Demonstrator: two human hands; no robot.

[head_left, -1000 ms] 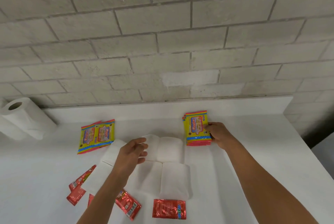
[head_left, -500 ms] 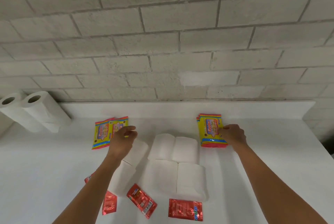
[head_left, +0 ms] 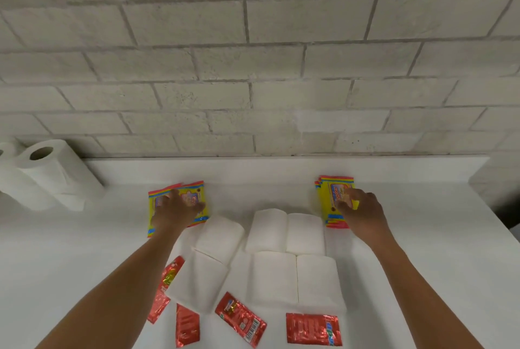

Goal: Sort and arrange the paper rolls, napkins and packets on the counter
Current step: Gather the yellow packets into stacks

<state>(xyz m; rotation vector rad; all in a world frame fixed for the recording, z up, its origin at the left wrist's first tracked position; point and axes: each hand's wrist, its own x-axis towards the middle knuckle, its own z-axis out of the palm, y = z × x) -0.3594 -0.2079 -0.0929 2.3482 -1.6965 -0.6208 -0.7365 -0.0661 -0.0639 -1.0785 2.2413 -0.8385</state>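
Observation:
My left hand [head_left: 176, 212] lies with spread fingers on two overlapping yellow packets [head_left: 197, 194] at the back left of the white counter [head_left: 427, 241]. The fingers of my right hand [head_left: 361, 210] rest on top of a stack of yellow packets [head_left: 326, 199] at the back right. Between my arms lie several folded white napkins [head_left: 284, 232], set side by side in two rows. Several red packets [head_left: 312, 329] are scattered along the front, one partly under a napkin. Two paper rolls [head_left: 47, 171] lie on their sides at the far left.
A low white ledge [head_left: 281, 170] runs along the back of the counter under a grey brick wall [head_left: 253, 67]. The counter ends at the right, where a dark gap [head_left: 506, 208] shows.
My left hand moved from the napkins back and left onto the left yellow packets. My right hand shifted from the stack's side onto its top. The view turned left and a second roll appeared.

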